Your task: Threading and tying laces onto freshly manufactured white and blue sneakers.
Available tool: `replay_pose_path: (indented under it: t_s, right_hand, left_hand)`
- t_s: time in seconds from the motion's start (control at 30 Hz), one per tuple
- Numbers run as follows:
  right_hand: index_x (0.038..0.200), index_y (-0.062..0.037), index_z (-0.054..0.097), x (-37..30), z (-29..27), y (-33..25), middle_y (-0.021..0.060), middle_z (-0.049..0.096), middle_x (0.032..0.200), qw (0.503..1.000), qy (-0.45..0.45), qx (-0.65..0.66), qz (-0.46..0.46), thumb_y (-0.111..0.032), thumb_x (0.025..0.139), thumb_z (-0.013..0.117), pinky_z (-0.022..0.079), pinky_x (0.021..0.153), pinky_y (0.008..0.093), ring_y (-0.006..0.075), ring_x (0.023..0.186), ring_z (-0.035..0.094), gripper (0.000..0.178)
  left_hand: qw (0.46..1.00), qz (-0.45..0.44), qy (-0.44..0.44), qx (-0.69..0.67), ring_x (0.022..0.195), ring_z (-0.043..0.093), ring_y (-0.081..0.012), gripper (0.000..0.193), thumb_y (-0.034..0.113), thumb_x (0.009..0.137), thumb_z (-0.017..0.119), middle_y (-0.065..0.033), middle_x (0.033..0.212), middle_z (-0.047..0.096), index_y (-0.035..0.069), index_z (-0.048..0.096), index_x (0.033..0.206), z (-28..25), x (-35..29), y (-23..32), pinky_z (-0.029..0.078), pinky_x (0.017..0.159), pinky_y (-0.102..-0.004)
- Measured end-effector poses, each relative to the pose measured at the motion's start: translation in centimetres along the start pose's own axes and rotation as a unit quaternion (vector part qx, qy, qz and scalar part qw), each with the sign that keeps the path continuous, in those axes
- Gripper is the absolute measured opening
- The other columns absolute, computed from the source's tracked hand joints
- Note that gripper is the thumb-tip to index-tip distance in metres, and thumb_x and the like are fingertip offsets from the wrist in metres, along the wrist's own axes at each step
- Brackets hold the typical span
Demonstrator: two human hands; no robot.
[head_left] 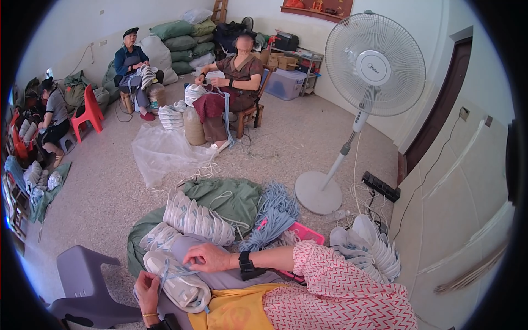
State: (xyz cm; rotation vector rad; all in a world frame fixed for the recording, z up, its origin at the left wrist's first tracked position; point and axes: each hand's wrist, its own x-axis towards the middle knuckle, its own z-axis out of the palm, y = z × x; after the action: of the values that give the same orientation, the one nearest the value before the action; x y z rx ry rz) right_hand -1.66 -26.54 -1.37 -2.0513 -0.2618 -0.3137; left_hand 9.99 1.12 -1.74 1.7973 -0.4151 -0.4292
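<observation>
A white sneaker (190,291) lies across my lap, its toe toward me, beside a yellow cloth (242,309). A light blue shoelace (164,270) runs through its upper part. At the shoe's left side, my left hand (147,290) is closed in a pinch on the lace. Over the shoe's right side, my right hand (208,257) pinches the other part of the lace, its fingertips partly hidden. A row of white sneakers (198,220) stands packed together just beyond my knees, on a green sack (225,195).
A bundle of blue laces (272,212) lies by a pink tray (306,233). More white shoes (368,250) are piled at right, near a power strip (380,187) and a standing fan (324,190). A grey plastic stool (91,280) stands left. Several people sit working farther back.
</observation>
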Motion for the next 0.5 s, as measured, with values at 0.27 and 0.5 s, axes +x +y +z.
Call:
replay_pose_path:
  t_s: [0.27,0.5]
  right_hand:
    - [0.104,-0.0079,0.072,0.00,-0.13,-0.03,0.0018,0.063,0.080,1.000,-0.003,0.002,0.002,-0.012,0.081,0.075,0.041,0.055,0.0294,0.0133,0.055,0.050,0.024]
    - [0.099,-0.0089,0.073,0.00,-0.17,-0.18,0.0022,0.064,0.079,1.000,0.003,0.005,0.009,-0.014,0.079,0.074,0.043,0.055,0.0310,0.0157,0.057,0.054,0.021]
  left_hand:
    - [1.000,-0.001,0.001,-0.002,0.072,0.052,-0.0056,0.011,0.005,0.088,0.069,0.0012,0.077,0.058,0.002,0.058,0.088,0.03,0.08,-0.13,0.042,0.066,-0.0222]
    - [1.000,-0.004,0.002,-0.009,0.072,0.052,-0.0056,0.011,0.005,0.088,0.068,0.0011,0.077,0.058,0.002,0.058,0.088,0.12,-0.01,-0.06,0.042,0.066,-0.0224]
